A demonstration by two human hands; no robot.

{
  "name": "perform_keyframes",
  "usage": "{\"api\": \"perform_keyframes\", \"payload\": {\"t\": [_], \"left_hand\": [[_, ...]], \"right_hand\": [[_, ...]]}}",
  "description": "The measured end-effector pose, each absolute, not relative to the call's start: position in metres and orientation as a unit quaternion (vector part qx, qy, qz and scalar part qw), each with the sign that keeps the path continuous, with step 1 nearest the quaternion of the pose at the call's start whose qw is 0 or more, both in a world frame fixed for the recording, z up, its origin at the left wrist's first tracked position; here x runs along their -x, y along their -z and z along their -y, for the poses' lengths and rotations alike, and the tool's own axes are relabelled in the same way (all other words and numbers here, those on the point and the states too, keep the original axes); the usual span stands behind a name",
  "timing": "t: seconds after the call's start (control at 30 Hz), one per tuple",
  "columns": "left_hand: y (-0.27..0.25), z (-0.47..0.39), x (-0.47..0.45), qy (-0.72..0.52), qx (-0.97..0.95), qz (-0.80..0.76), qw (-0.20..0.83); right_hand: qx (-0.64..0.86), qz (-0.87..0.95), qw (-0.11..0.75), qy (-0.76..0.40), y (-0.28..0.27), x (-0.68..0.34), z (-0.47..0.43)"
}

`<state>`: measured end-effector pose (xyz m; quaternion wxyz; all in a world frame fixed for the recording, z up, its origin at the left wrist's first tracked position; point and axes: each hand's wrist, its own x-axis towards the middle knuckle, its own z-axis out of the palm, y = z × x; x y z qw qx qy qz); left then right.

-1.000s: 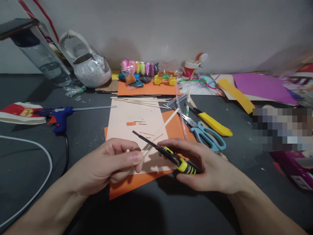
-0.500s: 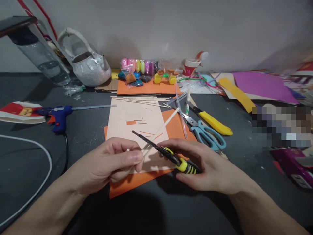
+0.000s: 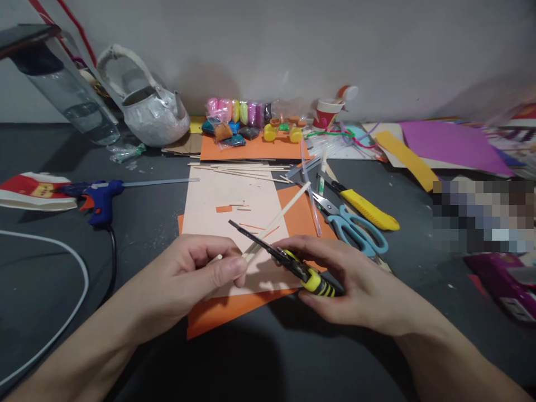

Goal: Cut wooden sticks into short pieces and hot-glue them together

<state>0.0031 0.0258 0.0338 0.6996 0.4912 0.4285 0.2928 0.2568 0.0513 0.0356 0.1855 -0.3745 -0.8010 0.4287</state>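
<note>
My left hand (image 3: 209,273) is closed, thumb against fingers, on a thin pale wooden stick (image 3: 288,207) that slants up to the right. A short pale stick end also pokes out above the thumb; whether it is a second stick I cannot tell. My right hand (image 3: 347,285) grips the yellow-and-black handle of a utility knife (image 3: 314,280). Its long dark blade points up-left and crosses the stick just beyond my left fingertips. Beneath both hands lies a cream sheet (image 3: 234,190) over orange paper (image 3: 234,315), with small cut stick pieces (image 3: 240,206) on it.
Left stands a blue glue gun (image 3: 100,202) with its cord. Blue-handled scissors (image 3: 360,230) and a yellow cutter (image 3: 368,211) lie right. Loose sticks (image 3: 238,169), bagged clay (image 3: 238,114), a silver kettle (image 3: 154,120) and a water bottle (image 3: 79,106) are farther back.
Very little differs. The knife and the stick have shifted slightly, with the blade still across the stick. Both hands keep their hold.
</note>
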Motion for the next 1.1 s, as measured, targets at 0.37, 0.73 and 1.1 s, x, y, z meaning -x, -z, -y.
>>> {"api": "perform_keyframes", "payload": {"t": [0.37, 0.73, 1.1], "left_hand": [[-0.02, -0.037, -0.011, -0.071, -0.736, -0.572, 0.356], [-0.027, -0.036, -0.008, -0.022, -0.766, -0.59, 0.253], [-0.027, -0.024, -0.017, -0.31, -0.722, -0.572, 0.236]], "right_hand": [[0.427, 0.784, 0.228, -0.389, -0.025, -0.268, -0.063], [0.448, 0.782, 0.205, -0.382, -0.025, -0.268, -0.062], [0.439, 0.77, 0.202, -0.417, -0.027, -0.245, -0.046]]}}
